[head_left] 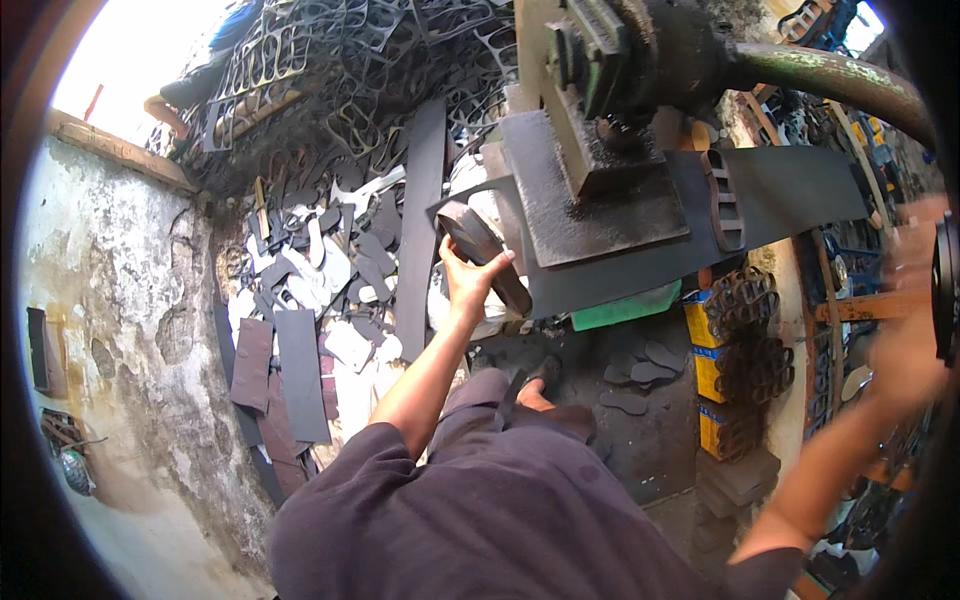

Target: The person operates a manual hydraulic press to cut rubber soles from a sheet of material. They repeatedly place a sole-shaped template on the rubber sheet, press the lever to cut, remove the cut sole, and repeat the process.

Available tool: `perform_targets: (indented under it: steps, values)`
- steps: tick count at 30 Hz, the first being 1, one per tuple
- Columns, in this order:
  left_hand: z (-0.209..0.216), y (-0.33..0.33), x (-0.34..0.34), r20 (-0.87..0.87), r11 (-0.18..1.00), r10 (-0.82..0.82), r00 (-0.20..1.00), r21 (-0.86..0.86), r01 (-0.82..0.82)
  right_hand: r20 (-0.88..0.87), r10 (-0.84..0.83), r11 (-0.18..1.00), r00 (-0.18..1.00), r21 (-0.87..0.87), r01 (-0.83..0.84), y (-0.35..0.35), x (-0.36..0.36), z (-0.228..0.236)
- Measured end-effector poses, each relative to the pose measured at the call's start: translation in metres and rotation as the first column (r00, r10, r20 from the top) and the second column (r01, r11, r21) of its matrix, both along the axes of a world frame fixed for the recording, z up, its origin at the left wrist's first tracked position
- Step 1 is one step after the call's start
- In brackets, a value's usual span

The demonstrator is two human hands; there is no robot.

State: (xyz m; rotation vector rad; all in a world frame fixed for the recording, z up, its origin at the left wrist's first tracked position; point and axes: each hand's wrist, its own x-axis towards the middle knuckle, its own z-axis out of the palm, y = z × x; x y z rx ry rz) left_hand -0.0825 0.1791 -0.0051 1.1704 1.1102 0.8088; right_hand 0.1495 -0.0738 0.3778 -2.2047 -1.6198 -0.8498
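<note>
My left hand (468, 282) is closed round the edge of a sole-shaped cutting die (515, 290), thumb on one side and fingers on the other. The die is tilted at the left end of a dark sheet (600, 285). Just right of it, the heavy square plate of a press (610, 215) covers part of that sheet. A second cutting die (722, 200), long and crossed by bars, lies on the sheet beyond the plate. Far to the right, my right hand (908, 335) is raised and smeared by motion, beside a black curved object (945, 290); its fingers cannot be made out.
Cut sole pieces and white scraps (310, 260) are heaped at the left, below a pile of punched-out sheets (350, 60). A green tray (628, 307) shows under the sheet. Stacked dies (745, 310) with yellow boxes stand at the right. Several soles (650, 372) lie on the floor.
</note>
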Motion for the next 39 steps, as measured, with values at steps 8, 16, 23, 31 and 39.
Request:
perform_targets:
  steps: [8,16,23,31,39]
  values:
    - [0.1,-0.005,-0.021,-0.414,0.445,-0.488,0.768,0.639,0.627,-0.901,0.384,0.918,0.2,0.395,0.02,0.089,-0.131,-0.244]
    - [0.001,-0.114,0.005,-0.426,0.397,-0.664,0.614,0.496,0.772,-0.942,-0.217,0.775,0.255,-0.008,0.632,0.05,-0.156,-0.349]
    - [-0.016,-0.11,-0.035,-0.372,-0.083,-0.901,0.222,0.65,0.756,-0.721,0.39,0.859,-0.573,0.06,0.509,-0.058,-0.18,-0.356]
    - [-0.018,-0.075,-0.059,-0.404,0.401,-0.648,0.646,0.54,0.74,-0.692,0.296,0.515,-0.658,-0.465,0.721,-0.169,-0.236,-0.483]
    - [-0.009,-0.067,-0.043,-0.476,0.34,-0.671,0.569,0.484,0.806,-0.809,0.283,0.244,-0.515,-0.458,0.855,-0.208,-0.237,-0.582]
